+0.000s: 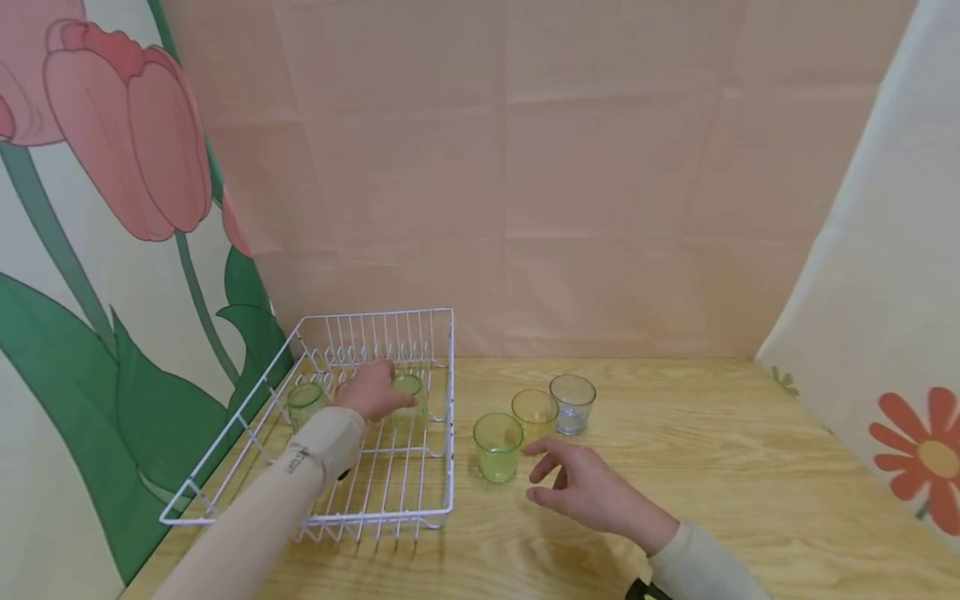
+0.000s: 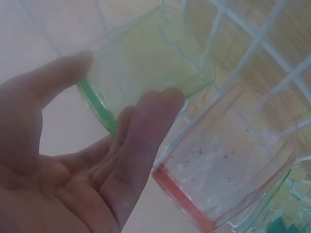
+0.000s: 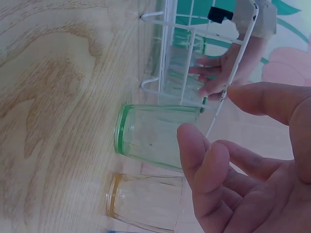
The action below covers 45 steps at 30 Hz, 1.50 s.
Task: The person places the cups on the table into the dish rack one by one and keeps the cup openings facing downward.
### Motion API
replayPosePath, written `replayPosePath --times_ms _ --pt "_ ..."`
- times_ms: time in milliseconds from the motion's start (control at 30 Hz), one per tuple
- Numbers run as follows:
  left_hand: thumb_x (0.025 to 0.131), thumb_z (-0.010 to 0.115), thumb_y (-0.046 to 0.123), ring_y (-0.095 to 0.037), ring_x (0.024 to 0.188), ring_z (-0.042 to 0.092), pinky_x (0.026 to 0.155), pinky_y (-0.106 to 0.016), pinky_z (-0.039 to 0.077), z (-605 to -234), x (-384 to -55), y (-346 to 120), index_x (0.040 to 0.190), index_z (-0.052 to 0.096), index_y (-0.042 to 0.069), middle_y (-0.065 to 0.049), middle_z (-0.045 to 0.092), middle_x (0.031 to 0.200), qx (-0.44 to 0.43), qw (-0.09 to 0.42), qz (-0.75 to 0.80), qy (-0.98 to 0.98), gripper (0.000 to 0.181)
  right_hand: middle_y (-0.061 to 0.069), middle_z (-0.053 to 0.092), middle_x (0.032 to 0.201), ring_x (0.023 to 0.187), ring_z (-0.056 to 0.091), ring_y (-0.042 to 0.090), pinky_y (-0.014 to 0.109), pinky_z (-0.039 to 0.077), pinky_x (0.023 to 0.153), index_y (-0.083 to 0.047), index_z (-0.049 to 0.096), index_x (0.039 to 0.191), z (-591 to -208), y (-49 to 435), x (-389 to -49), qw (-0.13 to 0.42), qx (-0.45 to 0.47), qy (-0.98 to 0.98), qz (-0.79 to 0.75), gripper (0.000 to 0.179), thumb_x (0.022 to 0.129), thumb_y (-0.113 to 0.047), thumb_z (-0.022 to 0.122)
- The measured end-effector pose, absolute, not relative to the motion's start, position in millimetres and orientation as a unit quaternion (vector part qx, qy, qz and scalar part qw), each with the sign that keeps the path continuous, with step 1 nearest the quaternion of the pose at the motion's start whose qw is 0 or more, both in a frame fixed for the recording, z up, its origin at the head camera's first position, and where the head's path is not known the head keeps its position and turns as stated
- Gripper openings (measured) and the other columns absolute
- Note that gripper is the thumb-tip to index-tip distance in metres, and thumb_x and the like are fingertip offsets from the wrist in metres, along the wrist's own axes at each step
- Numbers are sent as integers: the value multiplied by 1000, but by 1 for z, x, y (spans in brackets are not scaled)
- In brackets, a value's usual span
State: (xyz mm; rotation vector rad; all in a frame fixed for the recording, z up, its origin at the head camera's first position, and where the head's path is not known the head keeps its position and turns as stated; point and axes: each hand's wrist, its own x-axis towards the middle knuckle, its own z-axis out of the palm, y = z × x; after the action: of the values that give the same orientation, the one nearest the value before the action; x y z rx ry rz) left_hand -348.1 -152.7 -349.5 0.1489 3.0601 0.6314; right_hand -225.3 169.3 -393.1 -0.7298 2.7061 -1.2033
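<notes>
My left hand (image 1: 371, 392) reaches into the white wire dish rack and holds a green drinking glass (image 2: 146, 68) that stands upside down. The thumb is at its thick green base, with the fingers along its side. Beside it is an upturned glass with a red base (image 2: 223, 160), mostly hidden by the hand in the head view. Another green glass (image 1: 305, 404) stands further left in the rack. My right hand (image 1: 588, 487) hovers over the table with loosely bent fingers, holding nothing. Its fingertips are close to an upright green glass (image 3: 155, 133).
The dish rack (image 1: 452, 433) sits on the left of the wooden table (image 1: 675, 467). Just behind the upright green glass stand a yellow-amber glass (image 1: 534, 407) and a bluish glass (image 1: 573, 408). A pink cloth backdrop (image 1: 570, 183) closes off the back.
</notes>
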Motion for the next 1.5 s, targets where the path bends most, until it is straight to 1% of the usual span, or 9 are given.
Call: replayPosePath --times_ms 100,233,300,500,867,1033,1200,1367,1500 --pt "78 79 47 -31 99 64 90 -57 47 -350 -346 -152 125 60 5 -13 66 120 37 7 187 982 67 7 68 102 65 62 16 28 51 57 -2 55 134 -394 169 -225 48 -239 887 -393 52 91 -25 74" --pt "79 80 43 -28 92 63 88 -55 48 -348 -341 -152 121 62 4 -11 67 113 39 4 177 983 60 9 68 102 64 62 14 28 51 56 -3 56 133 -394 169 -224 48 -238 888 -391 51 91 -24 74" --pt "80 79 40 -25 80 64 81 -50 50 -346 -339 -152 118 62 4 -11 67 107 41 7 182 982 56 10 68 103 64 62 13 28 51 56 -4 56 133 -394 168 -224 50 -237 888 -391 49 91 -23 74" --pt "81 79 27 -21 53 65 56 -33 51 -344 -335 -153 121 58 -1 -19 66 115 41 31 216 975 54 9 68 103 64 62 13 28 50 56 -5 58 131 -396 168 -223 54 -236 887 -393 48 90 -23 75" --pt "82 79 24 -22 50 65 50 -30 53 -346 -338 -154 132 52 -3 -24 62 127 38 48 236 970 63 10 69 103 61 60 12 27 50 55 -3 59 130 -393 170 -227 25 -233 895 -379 46 91 -22 74" --pt "83 79 24 -21 50 64 46 -28 52 -345 -338 -153 135 50 -2 -25 60 130 33 55 242 968 65 6 70 99 63 60 14 27 49 55 -5 62 125 -390 170 -232 4 -203 905 -374 41 90 -21 74" --pt "83 79 26 -21 49 64 51 -29 51 -346 -337 -154 131 52 -2 -24 63 125 41 48 226 972 61 5 70 96 63 59 14 28 49 55 -5 64 121 -390 167 -235 -8 -170 910 -377 35 90 -19 74" --pt "83 79 29 -20 49 64 55 -32 52 -347 -338 -154 118 56 1 -16 66 106 44 42 203 977 50 4 70 93 68 61 12 30 51 58 -4 68 116 -394 162 -240 -18 -124 916 -380 32 92 -24 72" --pt "81 79 35 -19 48 62 74 -40 51 -345 -336 -153 117 54 4 -9 65 97 49 47 178 982 54 4 70 91 74 63 13 30 52 61 -4 71 109 -401 159 -245 -32 -97 916 -388 27 93 -26 71"
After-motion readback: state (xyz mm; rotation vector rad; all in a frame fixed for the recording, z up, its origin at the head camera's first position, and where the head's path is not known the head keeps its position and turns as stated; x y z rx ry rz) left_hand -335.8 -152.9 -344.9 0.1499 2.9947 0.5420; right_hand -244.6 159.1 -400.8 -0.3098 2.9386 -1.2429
